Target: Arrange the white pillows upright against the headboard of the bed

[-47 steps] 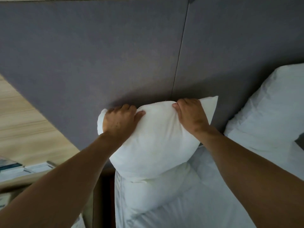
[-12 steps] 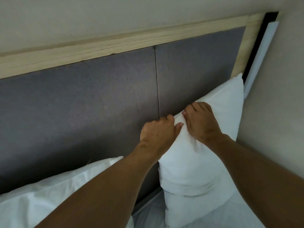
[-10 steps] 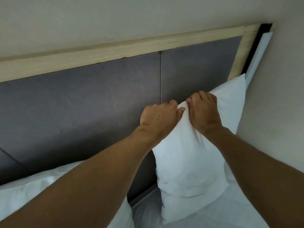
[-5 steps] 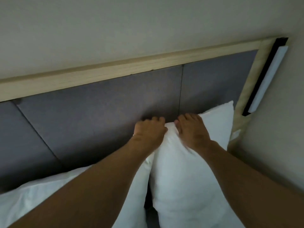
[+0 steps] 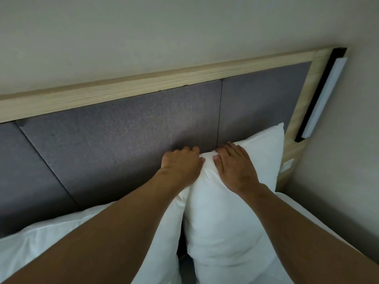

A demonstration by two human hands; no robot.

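Taking the grey headboard (image 5: 127, 140) as the landmark, a first white pillow (image 5: 51, 238) lay low along its foot at the left, leaning back against the padding, partly covered by the left forearm. It looked settled and nobody was holding it.

Further right, the left hand (image 5: 181, 166) sat at the upper left corner of the second pillow (image 5: 221, 222), which stood upright against the headboard's right-hand panel, its far corner reaching toward the wooden frame (image 5: 295, 128). That hand's fingers (image 5: 185, 150) were curled over the top edge, tips touching or nearly touching the headboard fabric, with the thumb pinching a fold of the cover from the front; the grasp read as closed on the pillow.

Beside it, the right hand (image 5: 235, 169) lay flatter on the same top edge, fingers together and spread over the crest, thumb tucked toward the other thumb, so that a small ridge of cloth stood between the two hands. Whether it truly gripped or merely pressed could not be told for certain.

The pillow appeared light, soft and yielding: it creased under the thumbs and bulged below. Such a thing probably slumps if let go carelessly, so the top seam and corners seemed the best hold, while the filling was pushed back toward the headboard.
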